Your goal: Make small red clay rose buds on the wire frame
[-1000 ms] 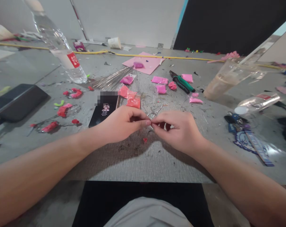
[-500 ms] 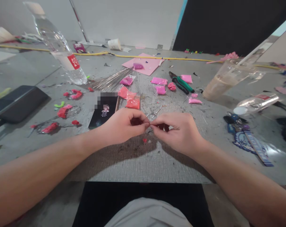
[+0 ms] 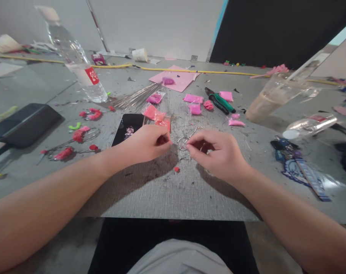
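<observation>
1. Largest, the grey table: bits of wire and dark crumbs lie scattered across it. From the head camera I have its near edge below both forearms.
2. Water bottle: stands toward the far left corner, leaning in my view, well apart from the hands.
3. Left hand: over the table's near half, thumb and finger drawn into a narrow pinch. Whether anything thin sits between them, I cannot tell.
4. Right hand: level with the left, a small gap between the two. Its thumb and forefinger make a narrow pinch and seem to have the wire by its right side; the tips hide the exact contact.
5. Phone: lies partly behind the left hand, the coral packets just beside it.
6. Looped wire: silvery, between the two hands, at the right fingertips and just beside the left ones. A thin length runs from it toward the far edge. I judge it light and springy, easily bent, a little slippery to bare fingertips. Best hold, I'd say: where strands cross, not on an open loop.
7. Red scrap: smallest, nearer the table's near edge than the wire, touched by neither hand. Probably soft.
</observation>
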The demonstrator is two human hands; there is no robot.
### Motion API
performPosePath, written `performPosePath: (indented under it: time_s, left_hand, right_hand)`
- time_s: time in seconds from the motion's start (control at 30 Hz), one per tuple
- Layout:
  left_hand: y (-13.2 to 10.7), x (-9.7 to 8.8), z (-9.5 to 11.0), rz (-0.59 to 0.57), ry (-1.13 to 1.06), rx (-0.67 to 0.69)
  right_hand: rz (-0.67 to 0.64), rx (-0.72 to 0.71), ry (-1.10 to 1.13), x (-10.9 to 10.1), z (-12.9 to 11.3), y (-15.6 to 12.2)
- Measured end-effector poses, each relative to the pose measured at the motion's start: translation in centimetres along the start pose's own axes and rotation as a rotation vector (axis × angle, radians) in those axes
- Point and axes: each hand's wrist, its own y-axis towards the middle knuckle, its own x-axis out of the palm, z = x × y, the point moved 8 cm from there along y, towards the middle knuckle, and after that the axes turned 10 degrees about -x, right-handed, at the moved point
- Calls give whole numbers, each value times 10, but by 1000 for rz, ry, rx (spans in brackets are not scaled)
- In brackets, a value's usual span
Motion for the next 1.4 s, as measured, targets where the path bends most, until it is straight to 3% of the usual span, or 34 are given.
performPosePath:
  time_s: [0.57,0.83,1.03,1.17,1.3,1.4]
  left_hand:
    - [1,6,-4,24,106,115]
    - [1,6,-6,25,137,72]
    - [-1,5,-4,10,79,52]
    - [-3,-3,3,76,9,40]
    - [-7,-7,6,65,-187,-95]
    - [-11,-4,10,-5,-349,-182]
  right_hand:
    - [-15,-25,-75,-1,-3,1]
    - [-12,-7,-68,-1,-2,1]
    - [-45,-45,-119,1,-4,2]
    - [-38,-5,-68,2,0,0]
    - [-33,10,-5,2,1,-1]
    - [-7,-101,12,1,-10,1]
